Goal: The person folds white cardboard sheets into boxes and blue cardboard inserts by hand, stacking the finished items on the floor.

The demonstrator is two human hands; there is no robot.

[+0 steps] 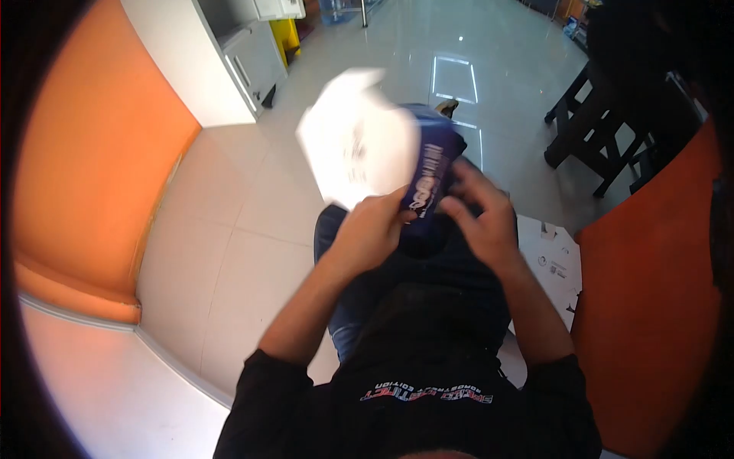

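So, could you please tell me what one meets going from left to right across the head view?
orange wall → white paper → blue packet → right hand → white printed sheet → orange panel

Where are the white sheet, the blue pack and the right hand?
white sheet (355, 141), head view, its blurred middle.
blue pack (434, 177), head view, its printed face.
right hand (483, 223), head view, back of the hand.

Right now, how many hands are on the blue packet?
2. The left hand grips the blue packet at its lower left edge, beside the blurred white sheet; the right hand holds its right side. No other hands show.
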